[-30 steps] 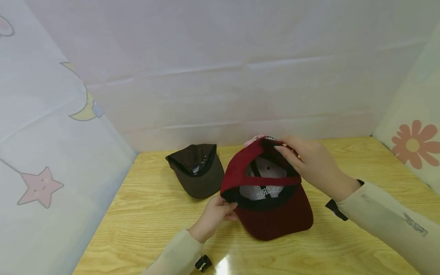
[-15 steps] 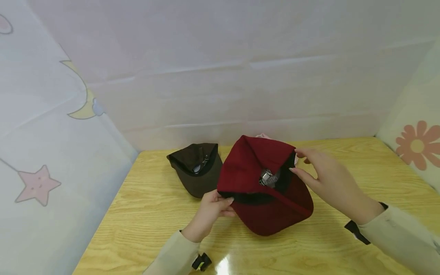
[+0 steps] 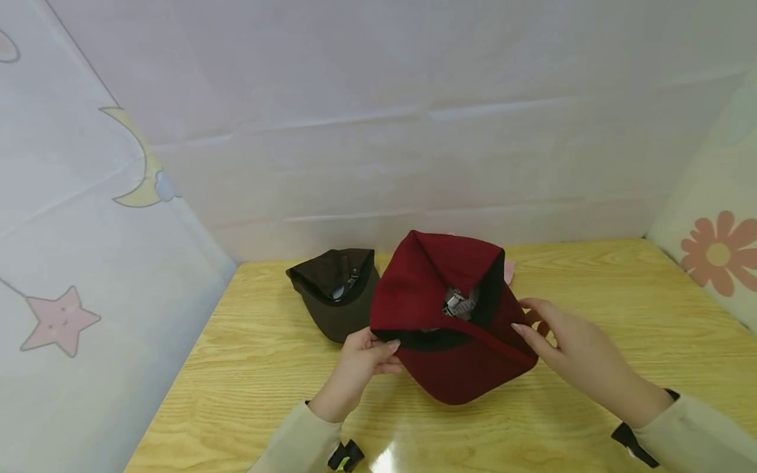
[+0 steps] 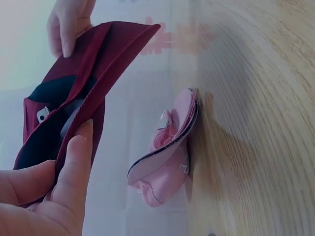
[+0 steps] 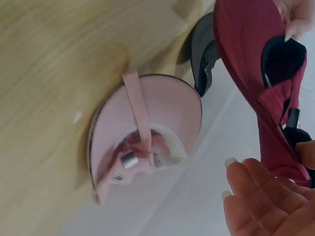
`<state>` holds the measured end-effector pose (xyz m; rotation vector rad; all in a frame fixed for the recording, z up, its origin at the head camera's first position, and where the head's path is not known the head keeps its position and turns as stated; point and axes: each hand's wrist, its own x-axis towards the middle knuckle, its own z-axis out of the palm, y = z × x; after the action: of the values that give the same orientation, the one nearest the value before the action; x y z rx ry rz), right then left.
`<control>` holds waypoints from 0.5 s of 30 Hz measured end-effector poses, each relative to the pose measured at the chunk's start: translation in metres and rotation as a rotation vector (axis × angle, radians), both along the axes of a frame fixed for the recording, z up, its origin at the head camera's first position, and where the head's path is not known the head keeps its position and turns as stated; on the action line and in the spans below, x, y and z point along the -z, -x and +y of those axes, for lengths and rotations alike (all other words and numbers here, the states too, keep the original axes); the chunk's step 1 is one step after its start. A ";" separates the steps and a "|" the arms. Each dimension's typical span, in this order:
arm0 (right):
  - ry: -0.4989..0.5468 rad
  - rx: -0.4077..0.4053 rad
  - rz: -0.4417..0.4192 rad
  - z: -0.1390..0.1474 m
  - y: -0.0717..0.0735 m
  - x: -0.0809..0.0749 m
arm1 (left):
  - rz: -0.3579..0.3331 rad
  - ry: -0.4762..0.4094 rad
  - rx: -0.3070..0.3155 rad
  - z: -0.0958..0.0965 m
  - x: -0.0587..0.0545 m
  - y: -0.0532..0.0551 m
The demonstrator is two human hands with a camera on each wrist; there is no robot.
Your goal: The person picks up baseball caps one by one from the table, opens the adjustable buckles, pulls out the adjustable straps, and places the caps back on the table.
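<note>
A dark red baseball cap (image 3: 408, 282) is held over the table, inside facing up and its brim (image 3: 455, 374) toward me. Its back is folded inward, with a metal strap buckle (image 3: 457, 302) showing inside. My left hand (image 3: 357, 368) pinches the cap's left edge, thumb on top. At the right edge of the brim, my right hand (image 3: 570, 348) holds it between thumb and fingers. Behind it is a pink cap (image 5: 170, 101), mostly hidden in the head view; the right wrist view shows its strap and brim.
A dark brown cap (image 3: 345, 315) lies upturned on the wooden table (image 3: 236, 387), left of the red one. A pale sheet (image 3: 378, 131) hangs along the back, and patterned sheets with a star (image 3: 62, 322) and a flower (image 3: 717, 253) stand at the sides.
The back of the red cap has been folded inward, covering much of its opening. My right hand has moved from the back of the cap down to the right side of its brim.
</note>
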<state>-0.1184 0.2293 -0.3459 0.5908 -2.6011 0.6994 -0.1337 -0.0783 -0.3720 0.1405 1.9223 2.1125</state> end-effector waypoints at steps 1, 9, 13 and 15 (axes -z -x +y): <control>0.006 -0.004 -0.010 0.001 -0.001 0.003 | -0.003 -0.002 -0.003 0.000 0.000 0.000; 0.187 -0.157 -0.086 0.004 -0.008 0.028 | -0.002 -0.005 -0.011 0.002 0.000 -0.001; 0.256 -0.226 -0.060 0.007 -0.011 0.038 | 0.012 0.007 0.008 0.005 0.001 -0.001; 0.280 -0.229 -0.047 0.008 -0.012 0.042 | 0.010 0.010 0.022 0.006 0.002 -0.001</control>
<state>-0.1063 0.2374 -0.3875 0.7967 -2.4378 1.1393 -0.1326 -0.0720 -0.3738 0.1700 1.9278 2.0918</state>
